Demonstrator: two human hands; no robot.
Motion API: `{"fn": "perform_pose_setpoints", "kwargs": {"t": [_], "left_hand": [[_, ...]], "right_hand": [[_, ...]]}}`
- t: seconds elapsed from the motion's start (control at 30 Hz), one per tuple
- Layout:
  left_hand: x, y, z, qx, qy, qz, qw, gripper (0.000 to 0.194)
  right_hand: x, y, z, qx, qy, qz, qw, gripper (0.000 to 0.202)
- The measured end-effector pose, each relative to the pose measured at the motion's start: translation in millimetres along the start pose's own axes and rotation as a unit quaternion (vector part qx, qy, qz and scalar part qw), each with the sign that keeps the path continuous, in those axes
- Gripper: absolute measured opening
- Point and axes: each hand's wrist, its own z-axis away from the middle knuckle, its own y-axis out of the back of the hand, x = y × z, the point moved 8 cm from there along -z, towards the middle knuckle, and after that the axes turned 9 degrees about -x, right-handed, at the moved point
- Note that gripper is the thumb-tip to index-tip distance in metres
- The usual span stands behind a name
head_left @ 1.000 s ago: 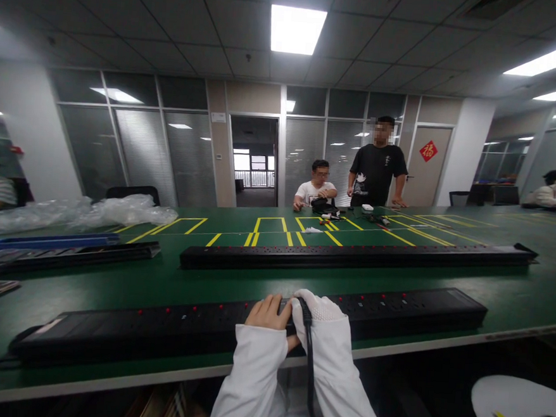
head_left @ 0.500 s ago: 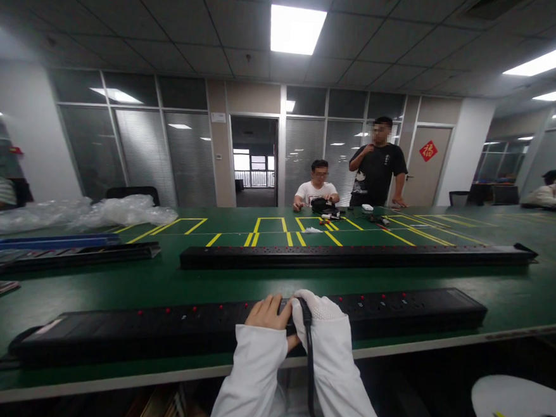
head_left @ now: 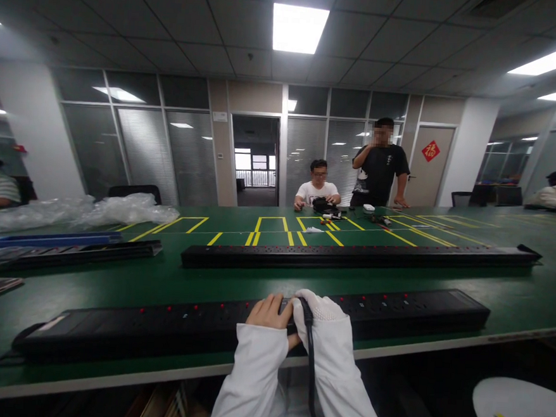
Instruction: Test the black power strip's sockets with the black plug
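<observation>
Green table [head_left: 111, 286] bears power strip [head_left: 121, 332], left hand [head_left: 267, 311] atop, grip unclear, right hand [head_left: 324, 308] holding cable [head_left: 311, 357]

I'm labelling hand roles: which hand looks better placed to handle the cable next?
Probably the right hand: the black cable lies right against it, while the bare left hand rests on the black power strip.

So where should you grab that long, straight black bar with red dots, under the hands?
I'd grip the near black bar with red dots by its long sides, one hand toward each end, coming from above. It's long, narrow and lies flat, so spread hands should probably balance it better than the left hand and right hand together around its middle.
</observation>
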Motion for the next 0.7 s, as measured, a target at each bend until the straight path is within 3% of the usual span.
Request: {"fn": "perform_pose_setpoints", "kwargs": {"t": [0.7], "left_hand": [[1.0,0.7,-1.0,-0.004,-0.006,-0.002,1.0,0.053]], "right_hand": [[2.6,-4.3,0.9,-0.004,-0.005,-0.009,1.0,0.023]]}}
